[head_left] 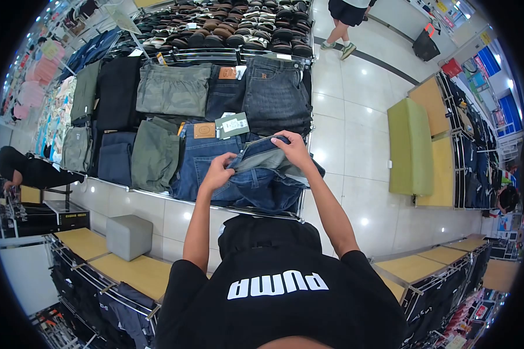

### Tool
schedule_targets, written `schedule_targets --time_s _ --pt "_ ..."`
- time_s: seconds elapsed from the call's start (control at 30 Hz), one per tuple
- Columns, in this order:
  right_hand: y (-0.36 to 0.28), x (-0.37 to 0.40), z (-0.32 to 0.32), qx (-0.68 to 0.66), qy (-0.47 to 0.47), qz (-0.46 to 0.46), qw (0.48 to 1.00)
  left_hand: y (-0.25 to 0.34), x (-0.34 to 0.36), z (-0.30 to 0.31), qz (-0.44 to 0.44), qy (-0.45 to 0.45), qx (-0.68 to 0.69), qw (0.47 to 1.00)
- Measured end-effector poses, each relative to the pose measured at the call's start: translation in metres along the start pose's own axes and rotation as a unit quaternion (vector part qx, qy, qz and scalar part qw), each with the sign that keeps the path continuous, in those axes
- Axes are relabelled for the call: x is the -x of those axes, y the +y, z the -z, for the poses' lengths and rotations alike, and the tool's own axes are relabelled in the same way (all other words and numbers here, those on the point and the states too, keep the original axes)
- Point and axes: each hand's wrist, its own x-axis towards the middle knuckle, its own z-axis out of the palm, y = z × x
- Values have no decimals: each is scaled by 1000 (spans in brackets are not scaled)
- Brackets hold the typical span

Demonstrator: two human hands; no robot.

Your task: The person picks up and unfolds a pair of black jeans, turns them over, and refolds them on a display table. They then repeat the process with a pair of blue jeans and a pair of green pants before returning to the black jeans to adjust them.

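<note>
A pair of blue jeans (pixel 268 189) lies crumpled at the near right corner of the display table, its grey inner lining showing between my hands. My left hand (pixel 219 173) pinches the left part of the waistband. With fingers closed on the waistband's upper right part, my right hand (pixel 294 149) lifts that edge a little. A green and white tag (pixel 232 125) lies just beyond the jeans. To their left are folded blue jeans (pixel 192 160) with a tan leather patch (pixel 204 130).
Folded dark jeans (pixel 276 87), camouflage shorts (pixel 173 90) and green trousers (pixel 154 154) fill the table. Rows of sandals (pixel 227 26) stand behind. A green bench (pixel 410 148) is right, a grey stool (pixel 129 235) lower left. A person's legs (pixel 340 38) show in the aisle.
</note>
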Motion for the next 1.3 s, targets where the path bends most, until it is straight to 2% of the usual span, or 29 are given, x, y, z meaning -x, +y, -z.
schedule_targets --time_s 0.13,0.2,0.23,0.3,0.33,0.37,0.4,0.43,0.5,0.53,0.6,0.63,0.7,0.73,0.8,1.03,1.13,1.17,1.23,1.3 --pt "-8 -1 -1 37 8 13 999 0 0 14 22 27 -104 994" --pt "-8 -2 1 110 9 17 994 -5 -1 20 -7 92 -233 968" --pt "-12 -1 1 110 9 17 994 -16 -5 21 -7 92 -233 968" --pt "-21 2 4 172 -12 36 984 -33 -11 17 23 122 -85 989" --pt "-25 2 5 172 -12 35 984 -39 -13 16 23 122 -85 989" --pt "-29 2 7 191 -14 35 981 -45 -16 14 62 115 30 991" --pt "-29 3 8 210 -17 34 977 -48 -19 11 101 105 145 979" --pt "-26 2 9 210 -17 32 977 -52 -22 9 102 105 145 979" --pt "-19 -4 13 224 -17 46 973 -53 -25 6 124 88 312 938" --pt "-15 -7 16 224 -17 45 973 -49 -26 3 125 87 312 938" --pt "-9 -12 20 248 23 75 966 -36 -27 -5 135 174 341 914" --pt "-11 -13 21 248 23 75 966 -30 -24 -7 135 173 340 914" --pt "-15 -14 23 266 30 61 962 -20 -17 -9 67 151 192 967" --pt "-17 -14 23 266 31 61 962 -16 -15 -6 67 151 192 967" --pt "-20 -14 23 275 11 30 961 -9 -11 1 -2 27 121 992" --pt "-16 -13 28 267 2 38 963 -15 -15 3 -32 85 102 991" --pt "-8 -10 41 270 -125 18 955 -20 -15 7 -30 109 138 984" --pt "-1 -7 44 270 -124 17 955 -21 -13 9 -28 116 110 987" --pt "38 -1 45 234 -192 89 949 -21 -10 5 -28 119 81 989" --pt "73 6 43 257 -192 118 940 -22 -8 -3 -34 149 48 987"
